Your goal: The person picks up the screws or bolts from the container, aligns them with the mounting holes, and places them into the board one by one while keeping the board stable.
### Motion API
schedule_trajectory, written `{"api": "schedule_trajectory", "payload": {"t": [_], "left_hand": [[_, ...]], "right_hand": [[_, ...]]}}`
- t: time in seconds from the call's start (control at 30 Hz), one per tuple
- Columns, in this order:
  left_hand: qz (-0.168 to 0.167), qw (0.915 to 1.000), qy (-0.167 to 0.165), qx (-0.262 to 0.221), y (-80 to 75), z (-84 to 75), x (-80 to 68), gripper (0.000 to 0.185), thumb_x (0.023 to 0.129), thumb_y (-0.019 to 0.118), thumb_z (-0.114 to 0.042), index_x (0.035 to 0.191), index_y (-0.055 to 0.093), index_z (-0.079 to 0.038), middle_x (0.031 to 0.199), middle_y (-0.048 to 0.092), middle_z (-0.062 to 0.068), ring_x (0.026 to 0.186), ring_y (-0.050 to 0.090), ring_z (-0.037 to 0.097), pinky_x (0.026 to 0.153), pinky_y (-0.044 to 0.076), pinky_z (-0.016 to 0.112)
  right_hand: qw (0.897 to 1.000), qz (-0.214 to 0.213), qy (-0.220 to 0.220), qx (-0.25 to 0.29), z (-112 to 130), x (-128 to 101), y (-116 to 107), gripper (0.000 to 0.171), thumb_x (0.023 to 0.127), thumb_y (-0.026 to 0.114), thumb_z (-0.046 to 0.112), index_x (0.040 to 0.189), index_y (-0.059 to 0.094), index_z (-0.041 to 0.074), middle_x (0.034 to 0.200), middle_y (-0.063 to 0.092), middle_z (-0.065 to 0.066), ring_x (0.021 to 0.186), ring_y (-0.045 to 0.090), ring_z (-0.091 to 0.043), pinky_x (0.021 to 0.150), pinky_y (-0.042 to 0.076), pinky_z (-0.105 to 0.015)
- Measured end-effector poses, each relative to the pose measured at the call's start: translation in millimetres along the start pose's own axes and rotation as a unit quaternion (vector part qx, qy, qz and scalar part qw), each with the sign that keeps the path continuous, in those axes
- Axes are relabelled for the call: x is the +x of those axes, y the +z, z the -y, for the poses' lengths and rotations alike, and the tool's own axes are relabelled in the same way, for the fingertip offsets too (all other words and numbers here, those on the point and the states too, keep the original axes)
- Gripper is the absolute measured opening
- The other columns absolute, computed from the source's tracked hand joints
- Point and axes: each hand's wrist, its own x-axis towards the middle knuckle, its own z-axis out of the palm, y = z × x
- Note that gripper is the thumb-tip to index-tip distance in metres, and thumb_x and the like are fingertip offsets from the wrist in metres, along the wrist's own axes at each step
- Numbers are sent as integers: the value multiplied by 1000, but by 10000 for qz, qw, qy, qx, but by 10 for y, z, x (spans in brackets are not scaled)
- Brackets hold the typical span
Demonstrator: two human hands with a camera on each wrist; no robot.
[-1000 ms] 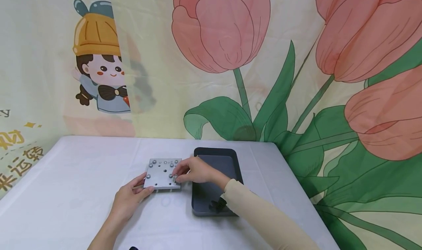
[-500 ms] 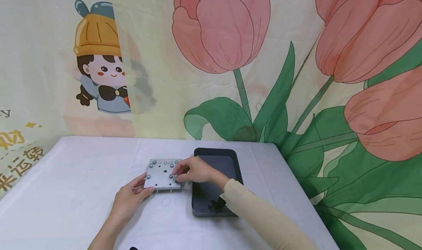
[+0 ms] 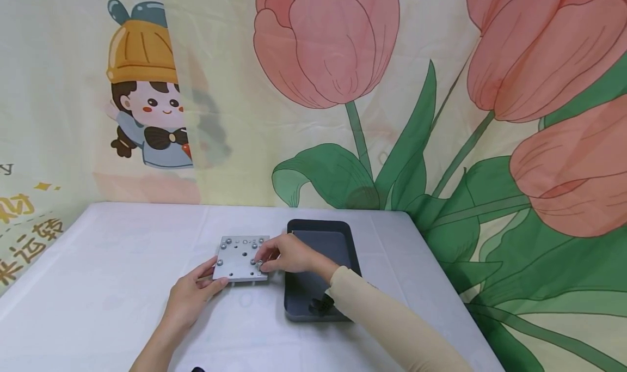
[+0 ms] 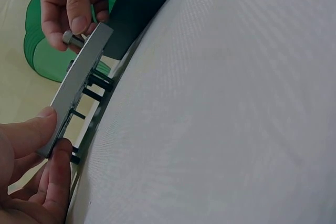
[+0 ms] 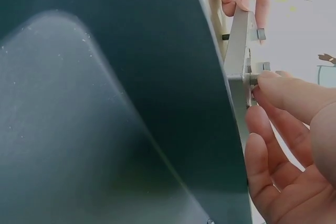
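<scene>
A square silver metal plate [image 3: 241, 258] with holes and several bolts is held just above the white table. My left hand [image 3: 190, 294] grips its left near corner, thumb on top and fingers below, as the left wrist view shows. Bolt shanks [image 4: 93, 94] stick out of the plate's underside. With thumb and fingertips my right hand [image 3: 289, 254] pinches a bolt [image 4: 72, 39] at the plate's right near corner. Its head shows in the left wrist view; fingers partly hide it in the right wrist view, and how deep it sits I cannot tell.
A dark rectangular tray [image 3: 296, 312] stands right of the plate, under my right forearm. A black object [image 3: 320, 305] shows over the tray beside the sleeve. A tiny shiny piece [image 5: 210, 222] is at the tray's lower edge. A printed tulip curtain [image 3: 328, 45] hangs behind the table.
Both hands keep their grips and the plate stays in place. The bolt's shank shows less above the plate than a second ago.
</scene>
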Motion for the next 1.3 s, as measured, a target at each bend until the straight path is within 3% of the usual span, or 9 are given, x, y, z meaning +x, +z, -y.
{"api": "schedule_trajectory", "payload": {"t": [0.13, 0.33, 0.6, 0.83, 1.17, 1.3], "left_hand": [[-13, 10000, 18, 21, -12, -2, -5, 81, 95, 82, -39, 161, 46, -9, 149, 61, 23, 123, 70, 31, 96, 56, 36], [-11, 10000, -50, -25, 7, 6, 19, 81, 95, 82, -39, 161, 46, -10, 150, 60, 22, 118, 70, 27, 80, 51, 16], [-34, 9999, -95, -22, 22, -6, 29, 81, 95, 83, -38, 162, 46, -10, 149, 60, 22, 117, 69, 27, 76, 51, 15], [-51, 9999, -103, 12, 23, 4, 23, 81, 95, 83, -38, 161, 46, -10, 149, 61, 23, 118, 70, 28, 76, 51, 14], [-57, 9999, -92, 14, 15, -4, 9, 81, 95, 82, -38, 161, 46, -9, 149, 60, 23, 120, 70, 29, 77, 50, 14], [-55, 9999, -124, -8, 27, -4, 11, 80, 96, 82, -37, 161, 46, -10, 150, 60, 23, 121, 69, 30, 87, 57, 26]], "right_hand": [[10000, 52, 43, -7, 16, -1, 3, 14, 95, 81, 7, 108, 80, 11, 100, 78, 3, 90, 69, -1, 82, 55, -17], [10000, -22, 12, -13, 6, -50, -81, 16, 96, 80, 9, 112, 81, 11, 104, 79, 4, 94, 71, -4, 81, 56, -19], [9962, -722, 418, -256, -114, -177, -413, 23, 102, 74, 15, 124, 78, 15, 113, 77, 6, 94, 71, -9, 83, 56, -23], [9896, -1170, 759, -361, -371, -242, -629, 32, 102, 72, 11, 134, 72, 10, 125, 74, -7, 103, 71, -20, 88, 58, -32], [9830, -1188, 1183, -746, -648, -168, -557, 36, 102, 70, 9, 137, 70, 5, 132, 73, -12, 118, 69, -28, 102, 54, -44], [9819, -1127, 1340, -715, -690, -146, -501, 39, 102, 69, 8, 141, 67, 4, 136, 71, -13, 129, 65, -29, 108, 51, -46]]}}
